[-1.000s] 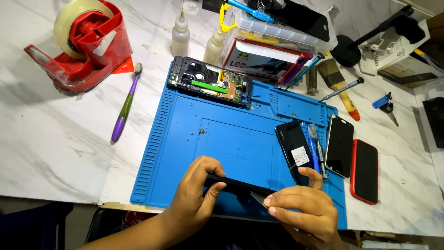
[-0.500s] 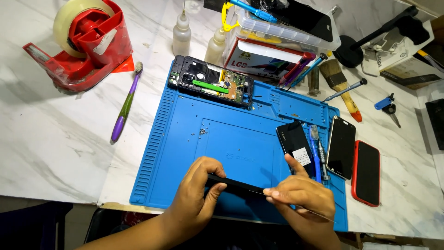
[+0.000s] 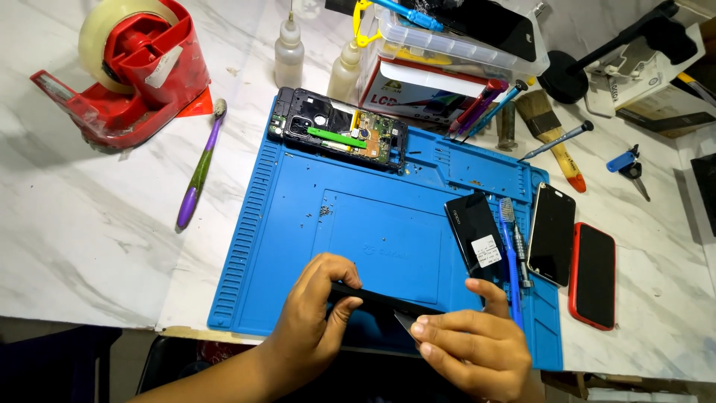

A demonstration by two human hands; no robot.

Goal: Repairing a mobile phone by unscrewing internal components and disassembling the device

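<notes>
Head view: hands [image 3: 395, 328] on dark panel [image 3: 373, 298]; opened phone [image 3: 339, 130] beyond

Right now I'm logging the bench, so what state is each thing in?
Left hand: gripping the dark phone panel.
Right hand: pinching a thin pick at the panel's edge.
Opened phone: back off, circuit board exposed.
Three phones: lying flat, screens dark.
Tape dispenser: roll loaded.
Plastic box: lid shut.

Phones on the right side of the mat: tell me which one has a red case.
The rightmost phone, lying on the marble beyond the mat's edge; the two others show no red.
</notes>
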